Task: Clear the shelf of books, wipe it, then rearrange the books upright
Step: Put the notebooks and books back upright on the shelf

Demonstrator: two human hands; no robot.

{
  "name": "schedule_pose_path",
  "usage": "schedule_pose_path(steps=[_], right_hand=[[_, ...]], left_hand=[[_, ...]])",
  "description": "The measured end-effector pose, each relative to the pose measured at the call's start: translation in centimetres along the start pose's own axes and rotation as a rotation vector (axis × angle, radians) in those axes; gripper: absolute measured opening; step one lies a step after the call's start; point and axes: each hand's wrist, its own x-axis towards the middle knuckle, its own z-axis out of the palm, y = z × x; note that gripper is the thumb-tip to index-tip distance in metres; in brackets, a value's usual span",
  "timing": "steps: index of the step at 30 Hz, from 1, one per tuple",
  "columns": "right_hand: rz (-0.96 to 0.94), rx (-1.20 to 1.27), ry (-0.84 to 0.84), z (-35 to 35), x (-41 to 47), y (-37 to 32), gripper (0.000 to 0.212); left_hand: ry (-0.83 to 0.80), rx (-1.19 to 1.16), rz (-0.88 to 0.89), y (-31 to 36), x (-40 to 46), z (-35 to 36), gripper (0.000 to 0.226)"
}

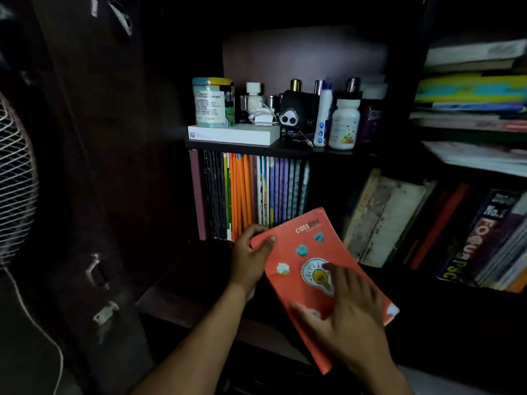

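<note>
An orange notebook [310, 252] with a light-bulb picture is held tilted in front of the dark shelf [182, 306]. My left hand [251, 255] grips its upper left corner, thumb on the cover. My right hand [348, 312] lies on the cover's lower part with fingers spread and fairly straight, blurred. A row of thin books [251, 195] stands upright at the left of the shelf compartment, behind the notebook. To the right of that row the compartment looks dark and bare.
Above, a smaller shelf holds a tin [212, 102], bottles [343, 124] and a white box [233, 134]. Leaning and stacked books [390, 218] fill the compartments on the right. A cupboard door [94, 195] and a fan grille [14, 178] stand on the left.
</note>
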Motion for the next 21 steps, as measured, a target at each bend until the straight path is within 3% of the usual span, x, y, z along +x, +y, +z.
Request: schedule_pose_path(steps=[3,7,11,14,17,19,21], right_hand=[[0.015,0.068,-0.185,-0.4,-0.3,-0.5,0.111],[0.086,0.368,-0.340,-1.4,0.0,-0.2,0.105],[0.074,0.480,-0.376,-1.7,0.2,-0.2,0.106],[0.045,0.490,-0.372,-1.6,0.3,-0.4,0.103],[-0.007,0.409,-0.302,-1.8,0.0,-0.5,0.100],[-0.066,0.306,-0.216,-1.8,-0.1,-0.7,0.098],[-0.099,0.245,-0.164,-1.9,-0.1,-0.9,0.099]], left_hand=[[-0.034,-0.103,-0.119,1.2,-0.6,-0.5,0.017],[-0.302,-0.110,-0.237,2.9,-2.0,-0.6,0.073],[-0.531,0.046,-0.188,2.5,-2.6,0.1,0.083],[-0.489,0.211,0.025,1.8,-2.7,0.2,0.086],[-0.303,0.419,0.385,1.3,-3.5,0.7,0.072],[-0.183,0.447,0.573,1.3,-3.9,0.9,0.067],[-0.143,0.449,0.644,1.4,-4.0,0.8,0.063]])
